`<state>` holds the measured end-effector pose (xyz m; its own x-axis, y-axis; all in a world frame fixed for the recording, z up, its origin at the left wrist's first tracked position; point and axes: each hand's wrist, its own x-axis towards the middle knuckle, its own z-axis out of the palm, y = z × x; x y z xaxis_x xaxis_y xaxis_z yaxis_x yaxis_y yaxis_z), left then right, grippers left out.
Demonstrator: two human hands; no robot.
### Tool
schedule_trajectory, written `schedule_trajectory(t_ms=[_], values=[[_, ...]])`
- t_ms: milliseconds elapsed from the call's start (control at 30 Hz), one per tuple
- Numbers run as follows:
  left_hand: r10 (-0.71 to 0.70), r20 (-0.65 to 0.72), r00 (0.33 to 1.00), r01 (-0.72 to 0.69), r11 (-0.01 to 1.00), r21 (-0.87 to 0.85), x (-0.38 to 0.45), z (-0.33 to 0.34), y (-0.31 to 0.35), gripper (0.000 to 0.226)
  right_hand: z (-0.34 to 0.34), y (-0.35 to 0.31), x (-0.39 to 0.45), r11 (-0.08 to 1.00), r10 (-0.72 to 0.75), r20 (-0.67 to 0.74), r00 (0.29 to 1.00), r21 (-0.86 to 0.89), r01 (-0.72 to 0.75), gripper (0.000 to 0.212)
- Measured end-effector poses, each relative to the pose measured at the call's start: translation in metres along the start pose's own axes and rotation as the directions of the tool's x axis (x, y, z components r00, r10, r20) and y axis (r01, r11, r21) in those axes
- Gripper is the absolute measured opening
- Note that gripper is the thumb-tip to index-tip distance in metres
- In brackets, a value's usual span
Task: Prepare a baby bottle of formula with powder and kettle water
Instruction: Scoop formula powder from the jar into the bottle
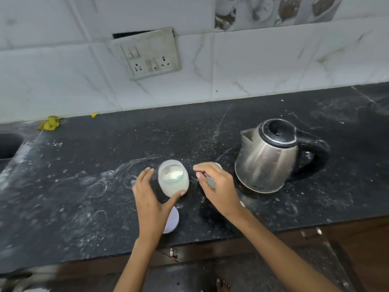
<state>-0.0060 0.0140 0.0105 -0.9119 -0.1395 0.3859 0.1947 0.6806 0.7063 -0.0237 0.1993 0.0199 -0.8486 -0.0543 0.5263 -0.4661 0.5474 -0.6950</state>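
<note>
Head view: open baby bottle (173, 179) stands upright on the dark surface (84, 197), no cap on, white powder visible inside. Left hand (150, 200) cups it, fingers straight along the left wall, thumb tip touching the lower front; loose contact, not a full wrap. Right hand (216, 186) sits just right of the bottle, apart from it, fingers curled around a small teal-tinted item (210, 181), too blurred to identify. Steel kettle (271, 157) with black lid and handle is to the right, near the right hand, spout facing the bottle side. White round lid (171, 220) lies on the surface, partly under the left wrist. Powder smears and ring marks all over the surface. Socket plate (151, 54) on the tiled wall behind; yellow scrap (50, 123) at the back left.
</note>
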Motion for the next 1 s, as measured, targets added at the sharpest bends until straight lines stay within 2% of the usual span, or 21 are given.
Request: schedule_trajectory(t_ms=[67,133,167,267,333,400,467,533,633,700,800,867,1000], values=[[-0.135,0.051,0.989,0.134,0.991,0.027,0.006,0.003,-0.015,0.11,0.015,-0.001,0.014,1.0,-0.029,0.066,0.997,0.01,0.029,0.017],[-0.208,0.146,0.967,0.207,0.978,0.023,0.012,0.008,-0.024,0.119,0.025,0.0,0.026,0.999,-0.032,0.141,0.989,0.027,0.029,0.019],[-0.204,0.188,0.961,0.208,0.978,0.001,0.016,0.01,-0.026,0.115,0.029,0.0,0.031,0.999,-0.027,0.18,0.983,0.026,0.022,0.02],[-0.137,0.241,0.961,0.167,0.98,-0.107,0.025,0.014,-0.026,0.077,0.034,0.001,0.044,1.0,-0.013,0.281,0.96,0.015,0.009,0.019],[-0.166,0.253,0.953,0.21,0.965,-0.158,0.027,0.014,-0.026,0.073,0.036,-0.002,0.052,1.0,0.025,0.367,0.93,-0.008,-0.024,0.018],[-0.17,0.261,0.95,0.221,0.958,-0.184,0.027,0.015,-0.027,0.076,0.039,-0.004,0.059,0.993,0.111,0.478,0.871,-0.085,-0.08,0.02],[-0.145,0.29,0.946,0.203,0.962,-0.181,0.026,0.016,-0.028,0.081,0.042,-0.008,0.066,0.967,0.233,0.598,0.767,-0.227,-0.116,0.027],[-0.117,0.318,0.941,0.181,0.967,-0.178,0.026,0.017,-0.028,0.084,0.045,-0.016,0.072,0.921,0.32,0.69,0.65,-0.387,-0.042,0.036],[-0.087,0.341,0.936,0.154,0.972,-0.176,0.024,0.02,-0.03,0.085,0.047,-0.029,0.072,0.883,0.352,0.754,0.555,-0.464,0.07,0.032],[-0.078,0.344,0.936,0.144,0.975,-0.172,0.023,0.02,-0.03,0.086,0.049,-0.029,0.069,0.892,0.339,0.757,0.559,-0.447,0.063,0.021],[-0.078,0.348,0.934,0.148,0.973,-0.179,0.024,0.02,-0.031,0.086,0.046,-0.024,0.066,0.913,0.311,0.74,0.596,-0.406,0.028,0.017],[-0.072,0.352,0.933,0.143,0.973,-0.18,0.024,0.021,-0.032,0.086,0.039,-0.022,0.069,0.916,0.305,0.731,0.61,-0.402,0.023,0.005],[-0.062,0.349,0.935,0.129,0.977,-0.173,0.025,0.021,-0.034,0.085,0.03,-0.014,0.075,0.899,0.279,0.738,0.614,-0.425,0.103,0.013]])
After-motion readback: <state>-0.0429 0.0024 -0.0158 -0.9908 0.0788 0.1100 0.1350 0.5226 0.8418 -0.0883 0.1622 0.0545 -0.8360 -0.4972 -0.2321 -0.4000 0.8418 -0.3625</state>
